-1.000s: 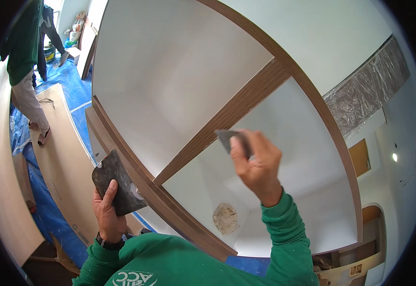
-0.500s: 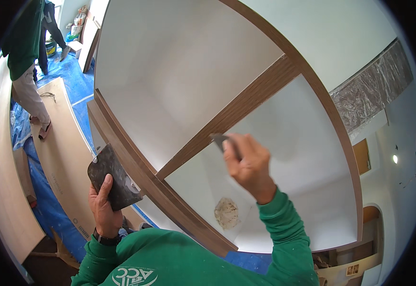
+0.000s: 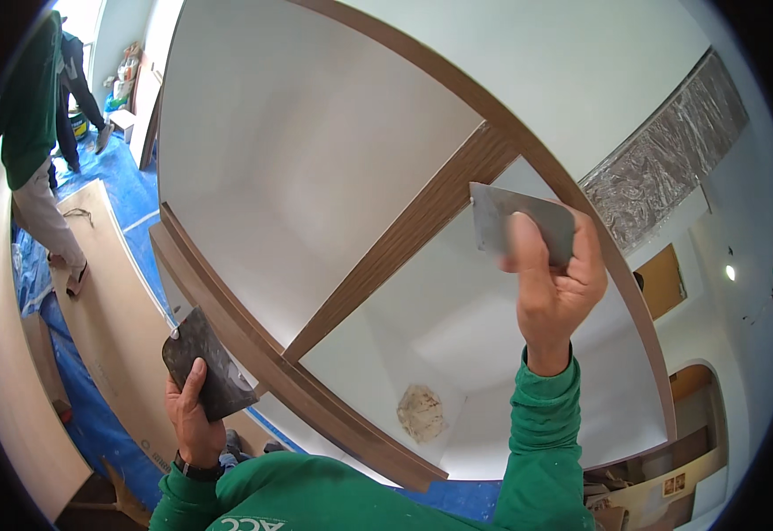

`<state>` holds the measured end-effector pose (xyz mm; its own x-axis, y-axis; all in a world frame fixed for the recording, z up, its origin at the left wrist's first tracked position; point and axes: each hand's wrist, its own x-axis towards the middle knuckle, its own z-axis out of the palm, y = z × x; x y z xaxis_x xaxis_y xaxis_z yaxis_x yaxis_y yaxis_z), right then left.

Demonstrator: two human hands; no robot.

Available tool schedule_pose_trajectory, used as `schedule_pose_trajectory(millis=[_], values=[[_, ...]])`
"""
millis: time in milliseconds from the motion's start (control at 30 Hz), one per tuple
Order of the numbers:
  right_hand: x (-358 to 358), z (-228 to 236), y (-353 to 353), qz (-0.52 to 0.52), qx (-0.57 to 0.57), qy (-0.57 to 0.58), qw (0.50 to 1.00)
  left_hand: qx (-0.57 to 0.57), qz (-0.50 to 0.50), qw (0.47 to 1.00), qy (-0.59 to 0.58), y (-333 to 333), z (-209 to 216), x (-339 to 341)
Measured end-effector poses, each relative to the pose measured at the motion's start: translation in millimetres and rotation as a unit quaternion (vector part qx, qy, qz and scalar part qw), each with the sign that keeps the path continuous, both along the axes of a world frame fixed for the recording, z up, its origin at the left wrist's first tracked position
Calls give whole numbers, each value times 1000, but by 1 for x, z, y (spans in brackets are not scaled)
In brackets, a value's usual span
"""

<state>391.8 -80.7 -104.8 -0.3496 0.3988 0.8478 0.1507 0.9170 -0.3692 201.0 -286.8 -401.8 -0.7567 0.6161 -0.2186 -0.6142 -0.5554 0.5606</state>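
Note:
My right hand (image 3: 556,288) is raised in front of a wood-edged cabinet, closed on a thin grey putty scraper (image 3: 492,221). The scraper's flat face shows, and its left edge lies by the upper part of the brown wood divider (image 3: 395,252); whether it touches cannot be made out. My thumb is blurred. Lower left, my left hand (image 3: 196,429) grips a dark flat putty plate (image 3: 205,358), thumb on its face. White putty shows along one edge of that plate. White inner panels (image 3: 262,177) lie on both sides of the divider.
A round beige patch (image 3: 420,412) marks the lower panel. Long boards (image 3: 107,310) lie over blue sheeting (image 3: 107,173) on the left, where a person in a green top (image 3: 28,115) stands, with another person beyond. Plastic film (image 3: 669,150) covers a strip at upper right.
My right hand has moved up and right with the scraper, turning its broad face into view. My left hand keeps its hold on the plate. The view has shifted slightly.

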Motion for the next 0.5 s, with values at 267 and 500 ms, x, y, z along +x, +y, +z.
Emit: schedule_pose_trajectory(millis=[267, 500], values=[[2, -12, 6, -30, 82, -123, 989, -6, 27, 1000, -4, 6, 3, -4], [-2, -32, 11, -25, 139, -171, 975, 0, 17, 1000, -5, 4, -2, -7]])
